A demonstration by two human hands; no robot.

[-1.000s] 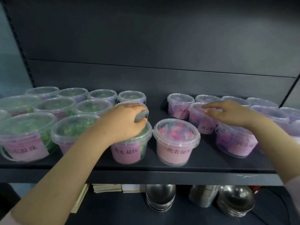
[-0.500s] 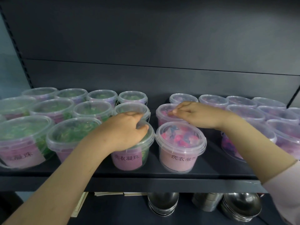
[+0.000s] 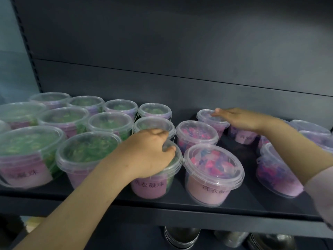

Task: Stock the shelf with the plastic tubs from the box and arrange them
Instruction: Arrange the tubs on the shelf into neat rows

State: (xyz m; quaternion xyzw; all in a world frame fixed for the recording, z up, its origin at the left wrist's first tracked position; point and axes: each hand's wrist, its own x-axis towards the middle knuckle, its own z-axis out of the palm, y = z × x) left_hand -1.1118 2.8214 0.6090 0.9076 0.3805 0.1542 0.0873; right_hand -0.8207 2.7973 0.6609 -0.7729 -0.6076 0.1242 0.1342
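Green-filled tub (image 3: 153, 184) under left hand (image 3: 149, 152), apparently gripped.

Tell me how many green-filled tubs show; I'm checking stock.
11 green-filled tubs: four in the back row, four in the middle, three in front, the rightmost under the left hand. A sliver at the left edge may be another.

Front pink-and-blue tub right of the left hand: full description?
The pink-and-blue tub is round clear plastic, tapering downward, clear lid on. Pink and blue pieces inside; pink label with dark characters on its front. Upright near the shelf's front edge, close beside the green-filled tub under the left hand; no hand touches it.
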